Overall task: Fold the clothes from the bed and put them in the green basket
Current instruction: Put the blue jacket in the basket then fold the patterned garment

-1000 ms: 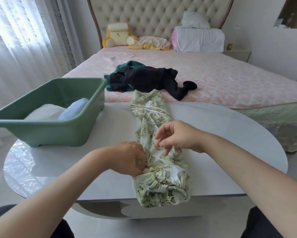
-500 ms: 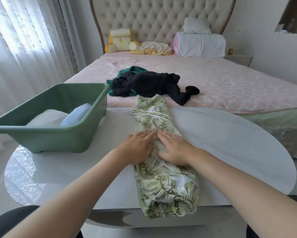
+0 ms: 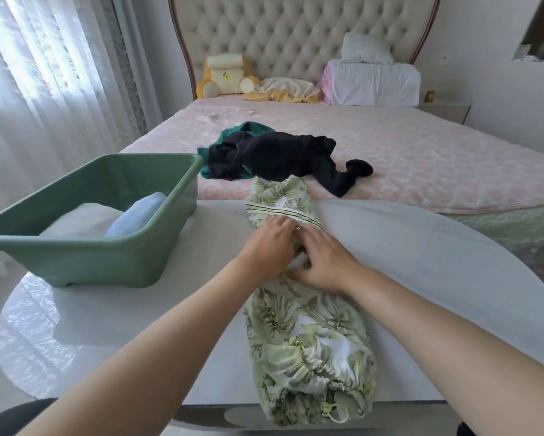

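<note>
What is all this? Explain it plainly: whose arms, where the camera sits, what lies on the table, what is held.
No machine here: these are a person's two bare arms, filmed by one wide-angle camera worn on the head, looking forward and down. On the white table lies a leaf-print garment, folded into a long strip. The left hand and the right hand press flat on its middle, side by side; neither grips anything. To the left stands the green basket, with a white folded piece and a light blue piece inside. Behind the table, on the bed, a black garment lies crumpled over a teal garment, not yet folded.
</note>
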Demonstrator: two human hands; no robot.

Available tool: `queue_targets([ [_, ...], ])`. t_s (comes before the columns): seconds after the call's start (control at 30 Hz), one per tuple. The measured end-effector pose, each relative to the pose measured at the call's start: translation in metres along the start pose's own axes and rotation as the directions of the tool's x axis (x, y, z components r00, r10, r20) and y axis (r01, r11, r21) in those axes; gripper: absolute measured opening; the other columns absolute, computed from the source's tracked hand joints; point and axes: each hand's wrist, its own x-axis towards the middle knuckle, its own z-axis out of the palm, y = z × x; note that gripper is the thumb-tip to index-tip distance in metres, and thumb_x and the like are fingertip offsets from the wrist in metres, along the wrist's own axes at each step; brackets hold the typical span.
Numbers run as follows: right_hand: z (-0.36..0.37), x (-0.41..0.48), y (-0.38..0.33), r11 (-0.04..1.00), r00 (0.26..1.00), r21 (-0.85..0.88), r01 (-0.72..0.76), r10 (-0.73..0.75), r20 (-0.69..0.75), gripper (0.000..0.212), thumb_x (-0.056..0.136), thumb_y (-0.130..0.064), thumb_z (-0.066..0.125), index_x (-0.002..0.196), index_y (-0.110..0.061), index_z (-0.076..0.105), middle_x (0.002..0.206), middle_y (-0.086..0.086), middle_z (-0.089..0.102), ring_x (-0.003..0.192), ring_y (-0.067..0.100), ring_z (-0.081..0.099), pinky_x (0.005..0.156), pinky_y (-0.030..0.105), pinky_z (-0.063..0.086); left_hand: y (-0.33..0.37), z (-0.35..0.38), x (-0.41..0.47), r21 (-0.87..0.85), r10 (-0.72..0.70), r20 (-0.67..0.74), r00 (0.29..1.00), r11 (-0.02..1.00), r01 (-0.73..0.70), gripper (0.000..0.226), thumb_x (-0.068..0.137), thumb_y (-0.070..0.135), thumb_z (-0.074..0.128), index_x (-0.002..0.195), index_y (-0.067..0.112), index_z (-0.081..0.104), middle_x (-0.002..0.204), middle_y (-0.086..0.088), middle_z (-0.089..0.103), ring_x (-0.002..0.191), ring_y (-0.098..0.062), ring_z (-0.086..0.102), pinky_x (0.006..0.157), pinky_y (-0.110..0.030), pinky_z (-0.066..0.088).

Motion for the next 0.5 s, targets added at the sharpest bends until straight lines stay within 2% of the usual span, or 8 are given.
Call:
queue_targets([
  [0.07,0.002,0.006,0.012,0.999,0.981,0.002,-0.042,0.041,0.192,0.139,0.055,-0.090,0.059,0.160,-0.028,-0.007,0.168,-0.007,-0.007,0.155,0.015,-0.009,0.126,0.041,0.005,-0.014,0.016,0.005,0.072,-0.071,0.127,0.989,0.995,0.062,0.052,0.103,0.034,0.035,0.152,0.016,0.031,0.155,-0.004,0.037,0.145,-0.025,0.029,0.117,-0.040,0.026],
  [0.13,0.002,0.008,0.024,0.996,0.941,-0.050,-0.075,0.088,0.327,0.147,0.051,-0.095,0.059,0.156,-0.031,-0.022,0.165,-0.008,-0.022,0.153,0.014,-0.019,0.126,0.044,0.000,-0.034,0.027,0.004,0.224,-0.166,0.224,0.960,0.968,0.115,0.068,0.100,0.058,0.027,0.158,0.025,0.013,0.165,0.002,0.013,0.152,-0.017,0.006,0.122,-0.046,0.010],
  [0.2,0.005,0.010,0.030,0.993,0.926,-0.097,-0.067,0.098,0.364,0.140,0.059,-0.095,0.054,0.156,-0.031,-0.024,0.164,-0.008,-0.026,0.152,0.014,-0.021,0.125,0.046,-0.003,-0.050,0.030,0.003,0.233,-0.236,0.281,0.930,0.957,0.173,0.078,0.092,0.075,0.022,0.158,0.036,0.004,0.166,0.007,-0.003,0.152,-0.014,-0.008,0.122,-0.052,0.003],
  [0.27,0.008,0.013,0.031,0.991,0.931,-0.121,-0.053,0.093,0.354,0.123,0.071,-0.093,0.041,0.157,-0.030,-0.021,0.163,-0.007,-0.028,0.151,0.012,-0.022,0.124,0.047,-0.007,-0.059,0.029,0.005,0.216,-0.249,0.314,0.916,0.958,0.187,0.086,0.087,0.082,0.022,0.158,0.038,-0.001,0.166,0.006,-0.012,0.152,-0.014,-0.014,0.122,-0.051,0.001],
  [0.4,0.014,0.014,0.029,0.987,0.947,-0.143,-0.070,0.110,0.300,0.094,0.090,-0.081,0.023,0.158,-0.030,-0.017,0.165,-0.006,-0.025,0.151,0.010,-0.023,0.124,0.048,-0.009,-0.061,0.024,0.007,0.257,-0.299,0.332,0.895,0.941,0.219,0.104,0.083,0.086,0.018,0.158,0.021,-0.010,0.165,-0.003,-0.018,0.152,-0.022,-0.014,0.123,-0.050,-0.001],
  [0.5,0.010,0.012,0.024,0.976,0.949,-0.209,-0.061,0.121,0.290,0.087,0.096,-0.073,0.023,0.159,-0.026,-0.016,0.165,-0.002,-0.024,0.151,0.014,-0.023,0.123,0.047,-0.012,-0.056,0.014,0.005,0.440,-0.312,0.280,0.908,0.882,0.167,0.102,0.087,0.083,0.013,0.158,0.011,-0.002,0.165,-0.009,-0.012,0.152,-0.025,-0.015,0.122,-0.052,-0.002],
])
